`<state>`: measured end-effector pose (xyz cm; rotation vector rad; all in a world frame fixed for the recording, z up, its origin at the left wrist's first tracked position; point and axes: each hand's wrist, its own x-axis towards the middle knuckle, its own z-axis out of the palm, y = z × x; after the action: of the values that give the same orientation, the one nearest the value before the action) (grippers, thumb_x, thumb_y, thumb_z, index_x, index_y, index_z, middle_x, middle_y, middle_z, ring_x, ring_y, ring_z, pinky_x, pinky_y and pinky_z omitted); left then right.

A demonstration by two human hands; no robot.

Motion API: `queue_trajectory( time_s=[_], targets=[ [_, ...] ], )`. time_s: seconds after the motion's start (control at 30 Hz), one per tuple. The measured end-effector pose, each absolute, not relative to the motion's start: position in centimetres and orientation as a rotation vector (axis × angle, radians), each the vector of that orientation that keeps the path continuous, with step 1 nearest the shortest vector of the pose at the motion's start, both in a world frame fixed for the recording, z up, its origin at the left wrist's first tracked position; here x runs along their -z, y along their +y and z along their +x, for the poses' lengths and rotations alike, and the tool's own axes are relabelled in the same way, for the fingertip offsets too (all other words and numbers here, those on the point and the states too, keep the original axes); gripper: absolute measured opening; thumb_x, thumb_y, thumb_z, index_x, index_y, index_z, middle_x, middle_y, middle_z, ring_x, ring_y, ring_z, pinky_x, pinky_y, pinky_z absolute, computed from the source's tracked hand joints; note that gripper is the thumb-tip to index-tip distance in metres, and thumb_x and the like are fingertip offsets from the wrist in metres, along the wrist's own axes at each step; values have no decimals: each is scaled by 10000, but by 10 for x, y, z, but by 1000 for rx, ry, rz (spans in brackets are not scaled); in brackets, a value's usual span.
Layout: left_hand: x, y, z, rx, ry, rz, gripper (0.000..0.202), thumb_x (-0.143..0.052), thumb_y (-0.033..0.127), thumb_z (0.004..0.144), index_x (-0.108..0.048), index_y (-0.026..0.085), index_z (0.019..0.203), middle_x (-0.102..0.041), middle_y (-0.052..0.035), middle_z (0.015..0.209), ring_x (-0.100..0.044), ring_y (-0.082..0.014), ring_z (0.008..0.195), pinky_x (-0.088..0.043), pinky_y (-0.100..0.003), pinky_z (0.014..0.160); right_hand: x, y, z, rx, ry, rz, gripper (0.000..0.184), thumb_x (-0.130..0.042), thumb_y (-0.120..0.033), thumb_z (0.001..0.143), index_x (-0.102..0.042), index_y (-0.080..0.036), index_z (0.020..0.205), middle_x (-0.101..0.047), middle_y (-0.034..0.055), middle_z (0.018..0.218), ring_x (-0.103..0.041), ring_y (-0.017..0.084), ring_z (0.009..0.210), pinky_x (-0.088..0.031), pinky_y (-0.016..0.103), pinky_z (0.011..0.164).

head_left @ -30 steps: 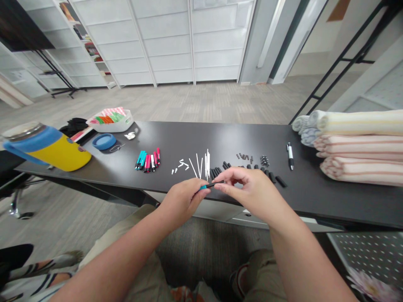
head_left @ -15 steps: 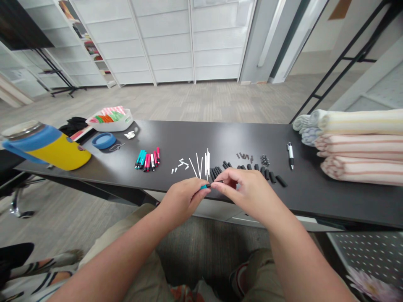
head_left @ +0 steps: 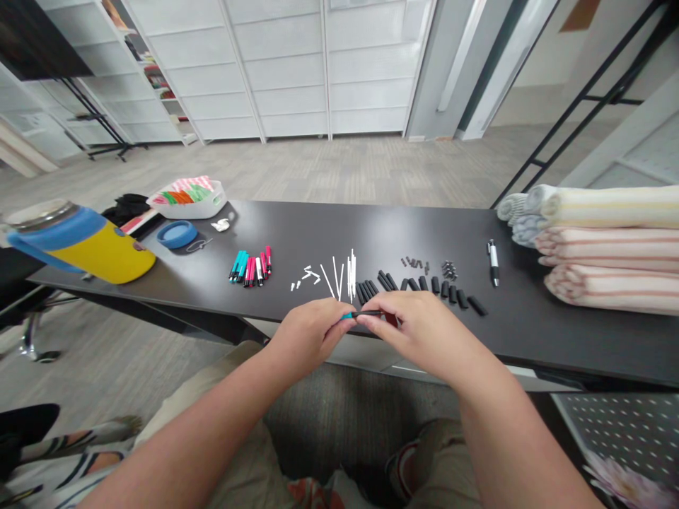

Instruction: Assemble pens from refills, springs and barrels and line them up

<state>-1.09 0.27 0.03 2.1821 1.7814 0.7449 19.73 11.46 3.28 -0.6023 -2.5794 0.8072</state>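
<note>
Between both hands, just over the near edge of the table, is a slim pen-like piece (head_left: 366,313), teal at its left end and black toward the right. My left hand (head_left: 308,329) pinches the teal end between thumb and fingers. My right hand (head_left: 411,322) has thumb and fingers closed on the black part, its tip partly hidden by the fingers. Just beyond my hands lie white thin sticks (head_left: 351,277), small white pieces (head_left: 308,274) and a row of black tubes (head_left: 436,285). Teal and pink pen barrels (head_left: 249,268) are grouped to the left.
Small brown pieces (head_left: 414,264), shiny metal bits (head_left: 449,270) and a white-and-black pen (head_left: 493,262) lie right. Rolled striped towels (head_left: 610,244) are stacked at the right end. A yellow-and-blue bottle (head_left: 100,247), blue lid (head_left: 177,234) and white basket (head_left: 204,206) stand left.
More of the black part now shows between my hands, and my right fingers have shifted slightly along it. My left hand keeps its pinch on the teal end.
</note>
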Motion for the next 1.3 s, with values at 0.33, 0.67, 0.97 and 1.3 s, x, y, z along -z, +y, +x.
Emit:
queue_trajectory(
  time_s=[0.33, 0.67, 0.97, 1.3],
  targets=[
    [2, 3, -12, -675, 1770, 2277, 263, -488, 327, 1107, -705, 188, 1158, -757, -70, 991, -692, -214, 918, -497, -325, 849, -29, 117, 198, -818, -2596, -512, 141, -654, -340, 1037, -760, -253, 1005, -783, 11, 910, -687, 177, 772, -466, 307, 718],
    [5, 5, -14, -670, 1754, 2317, 263, -516, 338, 1102, -713, 189, 1193, -780, -68, 1068, -718, -232, 965, -523, -354, 872, -37, 112, 201, -822, -2693, -707, 146, -706, -372, 1002, -711, -249, 1081, -751, -11, 853, -664, 178, 731, -424, 302, 657],
    [7, 4, -14, -718, 1751, 2378, 248, -532, 325, 1098, -722, 193, 1187, -790, -46, 1057, -730, -215, 945, -550, -350, 862, -41, 110, 201, -777, -2743, -734, 116, -642, -345, 1042, -688, -238, 1042, -752, 1, 906, -672, 182, 776, -422, 299, 694],
    [13, 5, -15, -690, 1759, 2369, 245, -530, 341, 1101, -710, 211, 1205, -789, -42, 1087, -728, -208, 987, -541, -339, 893, -38, 109, 200, -736, -2746, -710, 108, -646, -335, 1042, -681, -234, 1049, -737, 7, 950, -671, 186, 817, -427, 302, 723]
  ],
)
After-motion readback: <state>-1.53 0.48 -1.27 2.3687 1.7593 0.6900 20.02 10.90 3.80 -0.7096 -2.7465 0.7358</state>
